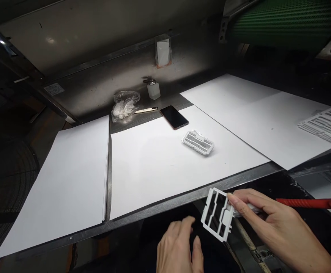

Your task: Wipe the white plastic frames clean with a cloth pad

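My right hand [270, 223] pinches a white plastic frame [217, 214] by its right edge, holding it tilted below the front edge of the table. A red-handled tool [313, 203] lies across the same hand and sticks out to the right. My left hand [179, 246] hovers just left of the frame with its fingers loosely apart and nothing in it. A small stack of the same white frames [198, 142] rests on the middle white sheet [154, 167].
Three large white sheets cover the dark table, one at the left [65, 178] and one at the right [256, 113]. A black phone [174, 116], a pen [145, 110], a plastic bag [125, 106] and a small bottle [153, 89] lie at the back. More white frames [326, 124] pile up at the right edge.
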`<state>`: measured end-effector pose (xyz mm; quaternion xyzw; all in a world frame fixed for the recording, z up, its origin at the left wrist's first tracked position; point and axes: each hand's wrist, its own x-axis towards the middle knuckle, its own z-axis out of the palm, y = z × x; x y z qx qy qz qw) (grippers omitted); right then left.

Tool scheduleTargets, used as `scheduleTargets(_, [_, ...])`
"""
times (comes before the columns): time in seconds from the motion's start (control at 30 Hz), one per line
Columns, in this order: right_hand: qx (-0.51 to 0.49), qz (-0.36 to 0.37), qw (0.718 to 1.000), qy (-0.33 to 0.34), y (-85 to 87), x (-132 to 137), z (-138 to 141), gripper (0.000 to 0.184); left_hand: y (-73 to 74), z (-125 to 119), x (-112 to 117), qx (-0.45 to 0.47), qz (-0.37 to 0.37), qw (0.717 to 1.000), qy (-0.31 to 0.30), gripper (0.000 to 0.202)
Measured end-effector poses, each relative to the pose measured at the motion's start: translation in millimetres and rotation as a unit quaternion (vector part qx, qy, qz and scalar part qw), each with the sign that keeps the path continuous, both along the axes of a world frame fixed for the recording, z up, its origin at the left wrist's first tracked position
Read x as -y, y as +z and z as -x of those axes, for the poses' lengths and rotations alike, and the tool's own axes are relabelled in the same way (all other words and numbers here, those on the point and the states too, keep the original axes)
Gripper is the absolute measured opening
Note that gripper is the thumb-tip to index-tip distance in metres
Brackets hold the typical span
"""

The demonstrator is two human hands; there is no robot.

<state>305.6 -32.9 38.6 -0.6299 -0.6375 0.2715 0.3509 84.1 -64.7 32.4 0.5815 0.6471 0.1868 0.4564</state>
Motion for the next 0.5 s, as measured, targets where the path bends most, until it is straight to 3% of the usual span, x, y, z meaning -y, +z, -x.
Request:
scheduleTargets(0.07, [-0.007, -0.009, 1.000, 0.002, 1.8, 0, -3, 0.036, 14.0, -4, -8, 0.032, 0.004, 0.999, 0.038, 0.054])
scheduleTargets(0.2, [-0.026, -0.028, 0.999, 0.004, 4.6, -1, 3, 0.032, 33.2, -18, -21, 0.093, 0.029, 0.994, 0.043, 0.072])
scheduleTargets(0.4, [-0.046, -0.045, 0.998, 0.005, 5.9, 4, 24, 0.029, 30.3, -29, -31, 0.127, -0.009, 0.992, 0.019, 0.084])
scheduleTargets(0.5, [-0.014, -0.051, 0.998, -0.025, 2.6, 7, 22, 0.031, 28.9, -19, -37, 0.171, 0.054, 0.984, 0.025, 0.090])
